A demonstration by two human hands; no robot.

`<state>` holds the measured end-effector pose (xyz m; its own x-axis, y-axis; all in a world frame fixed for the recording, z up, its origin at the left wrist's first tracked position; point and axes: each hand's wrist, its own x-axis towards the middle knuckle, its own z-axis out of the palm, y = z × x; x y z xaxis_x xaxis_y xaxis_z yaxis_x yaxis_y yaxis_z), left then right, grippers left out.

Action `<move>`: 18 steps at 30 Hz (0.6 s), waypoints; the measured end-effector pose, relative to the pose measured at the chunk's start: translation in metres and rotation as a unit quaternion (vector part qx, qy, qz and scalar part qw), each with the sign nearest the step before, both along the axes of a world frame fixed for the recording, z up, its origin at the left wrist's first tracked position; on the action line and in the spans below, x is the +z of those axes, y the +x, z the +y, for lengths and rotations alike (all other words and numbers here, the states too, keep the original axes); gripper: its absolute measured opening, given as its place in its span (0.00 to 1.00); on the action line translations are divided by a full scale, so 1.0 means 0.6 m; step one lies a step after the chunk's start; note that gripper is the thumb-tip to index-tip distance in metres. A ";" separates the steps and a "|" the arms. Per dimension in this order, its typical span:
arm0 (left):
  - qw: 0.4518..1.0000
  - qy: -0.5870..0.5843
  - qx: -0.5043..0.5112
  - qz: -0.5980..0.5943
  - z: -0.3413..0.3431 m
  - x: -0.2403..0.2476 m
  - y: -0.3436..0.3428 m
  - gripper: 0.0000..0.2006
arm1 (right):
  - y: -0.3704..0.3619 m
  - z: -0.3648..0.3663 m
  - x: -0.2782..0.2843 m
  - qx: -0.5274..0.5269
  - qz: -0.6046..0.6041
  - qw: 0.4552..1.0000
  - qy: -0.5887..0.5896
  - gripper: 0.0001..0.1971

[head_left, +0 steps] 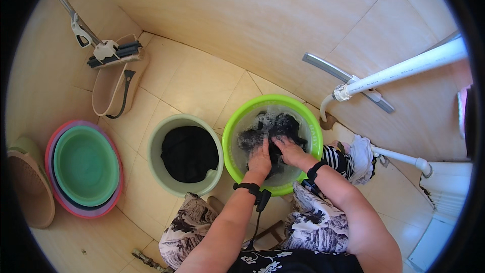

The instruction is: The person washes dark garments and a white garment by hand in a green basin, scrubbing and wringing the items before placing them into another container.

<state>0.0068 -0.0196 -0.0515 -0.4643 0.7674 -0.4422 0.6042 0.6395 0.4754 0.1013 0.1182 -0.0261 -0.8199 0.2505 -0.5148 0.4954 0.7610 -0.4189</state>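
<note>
A lime-green basin [231, 171] of sudsy water stands on the floor in front of me, with a dark wet garment [286, 124] bunched in it. My left hand [259, 158] reaches in at the near side, its fingers closed against the dark cloth. Just beside it, my right hand [292, 151] grips the same garment from the right. Water, foam and fabric partly hide the fingertips of both hands. To the left of this basin is a pale green bucket [153, 159] with black cloth [189, 153] lying in it.
Stacked basins [87, 166] sit at the left, next to a beige tub [30, 187]. A sponge mop [107, 50] rests over its bucket [107, 88]. Piled clothes [359, 161] lie right of the basin. A white pipe [409, 71] and a squeegee [326, 65] are along the right wall.
</note>
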 end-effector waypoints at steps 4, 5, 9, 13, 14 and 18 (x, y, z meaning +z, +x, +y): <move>0.996 0.028 -0.021 0.085 -0.003 -0.019 0.004 0.37 | -0.018 0.010 -0.007 0.021 -0.054 0.998 0.028 0.35; 0.995 0.024 -0.013 0.095 -0.006 -0.020 0.002 0.36 | -0.026 0.009 -0.005 0.007 -0.058 0.998 0.029 0.35; 0.996 0.062 0.003 0.065 -0.013 -0.017 -0.025 0.36 | -0.036 0.011 0.003 0.002 -0.028 0.999 0.040 0.30; 0.998 0.004 0.032 -0.054 0.020 0.082 -0.055 0.34 | -0.005 0.044 -0.009 -0.157 0.147 0.976 -0.038 0.19; 0.992 0.060 0.087 -0.070 0.012 0.095 -0.064 0.33 | -0.013 0.037 0.018 -0.146 0.181 0.971 -0.062 0.19; 0.956 0.228 0.134 -0.124 0.009 0.166 -0.074 0.29 | -0.019 0.027 0.139 -0.137 0.248 0.951 -0.121 0.19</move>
